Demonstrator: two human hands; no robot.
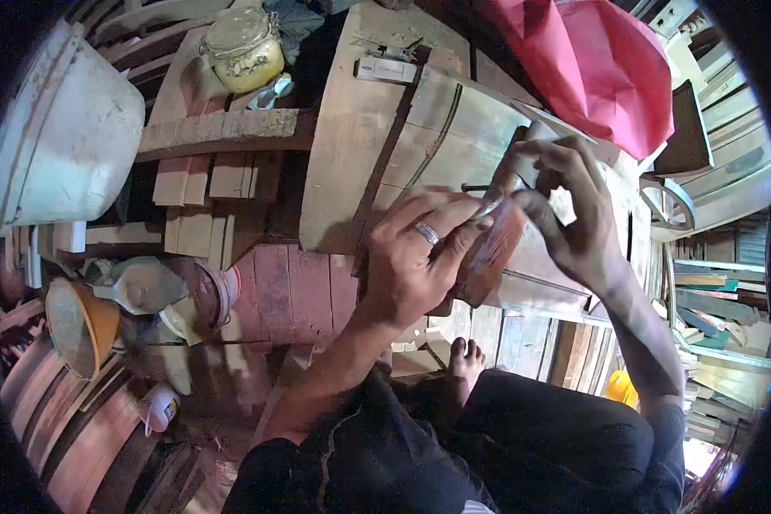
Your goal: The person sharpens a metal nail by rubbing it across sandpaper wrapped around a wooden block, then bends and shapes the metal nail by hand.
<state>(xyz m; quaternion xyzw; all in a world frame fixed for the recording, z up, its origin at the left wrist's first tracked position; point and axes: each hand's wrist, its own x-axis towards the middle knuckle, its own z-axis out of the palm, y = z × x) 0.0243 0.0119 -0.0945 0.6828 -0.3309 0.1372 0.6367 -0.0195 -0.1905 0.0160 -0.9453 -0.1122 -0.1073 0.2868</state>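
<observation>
My left hand [415, 253], with a ring on one finger, pinches a small shiny metal piece [488, 204] between thumb and forefinger. A thin dark rod [475, 188] shows just above those fingertips. To the right, my right hand [565, 201] is raised with its fingers curled near the metal piece; whether its fingertips hold anything is unclear. Behind and below the fingers lies a reddish-brown wooden piece [494, 248], partly hidden by my left hand. It rests over a pale wooden work surface [420, 154].
A red cloth [595, 68] lies at the upper right. A jar [244, 56] stands on a board at the upper left, near a white tub [77, 128]. An orange bowl [81, 325] sits lower left. A bare foot [465, 368] is below the work surface.
</observation>
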